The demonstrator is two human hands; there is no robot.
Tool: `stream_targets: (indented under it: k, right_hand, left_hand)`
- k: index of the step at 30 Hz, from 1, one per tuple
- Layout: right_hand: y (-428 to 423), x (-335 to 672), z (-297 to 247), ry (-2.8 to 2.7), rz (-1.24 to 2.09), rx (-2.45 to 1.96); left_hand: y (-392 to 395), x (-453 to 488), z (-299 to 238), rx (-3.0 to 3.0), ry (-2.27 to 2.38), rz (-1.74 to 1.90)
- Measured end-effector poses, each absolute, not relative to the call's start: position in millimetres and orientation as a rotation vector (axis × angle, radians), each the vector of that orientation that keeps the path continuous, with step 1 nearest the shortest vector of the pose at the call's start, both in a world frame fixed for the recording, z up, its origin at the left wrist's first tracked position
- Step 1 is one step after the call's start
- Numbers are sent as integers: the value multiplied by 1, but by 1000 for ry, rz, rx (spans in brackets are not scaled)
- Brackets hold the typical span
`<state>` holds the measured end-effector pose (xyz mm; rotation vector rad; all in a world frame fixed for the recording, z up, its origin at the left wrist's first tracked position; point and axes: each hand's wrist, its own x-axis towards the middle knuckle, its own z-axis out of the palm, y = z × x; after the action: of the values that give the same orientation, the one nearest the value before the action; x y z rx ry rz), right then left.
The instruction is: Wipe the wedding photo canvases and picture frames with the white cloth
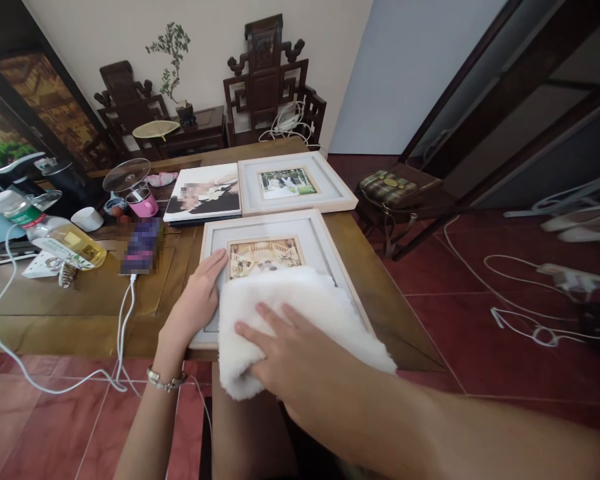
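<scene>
In front of me a light wooden picture frame (341, 267) with a pale grey mat lies flat at the table's end. Its printed picture (265, 255) shows at the top, the lower part covered by a fluffy white cloth (300, 293). My right hand (285, 353) presses on this cloth with fingers spread across it; the thumb side sits at the cloth's near-left fold. Along the frame's left edge rests my left hand (200, 290), fingers extended and flat, thumb hidden. A second framed photo (287, 183) and a photo panel (205, 190) lie just beyond.
At left on the wooden table (180, 320) are a charging phone (143, 247), a tilted bottle (67, 240), a pink cup (143, 202) and a white cable (10, 260). Carved chairs (265, 80) stand behind. A plaid bag (386, 188) is on the right, with cables on the red floor (460, 333).
</scene>
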<state>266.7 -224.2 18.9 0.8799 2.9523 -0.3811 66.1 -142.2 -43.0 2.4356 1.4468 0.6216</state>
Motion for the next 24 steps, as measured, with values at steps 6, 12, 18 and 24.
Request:
stream_targets:
  k: [6,12,18,24]
  right_hand:
    - [-175,270,-5,2902,-119,1220]
    - [-108,260,-13,2873,195,1446]
    - [-109,230,-12,2894,161,1256]
    - [-162,232,1,3001,76,1027]
  left_hand:
    - [-141,64,-48,2434,1385,691]
    - [-145,63,-48,2361,1378,761]
    - [-147,67,-40,2280,1373,905]
    - [-149,63,-41,2198,1373,988]
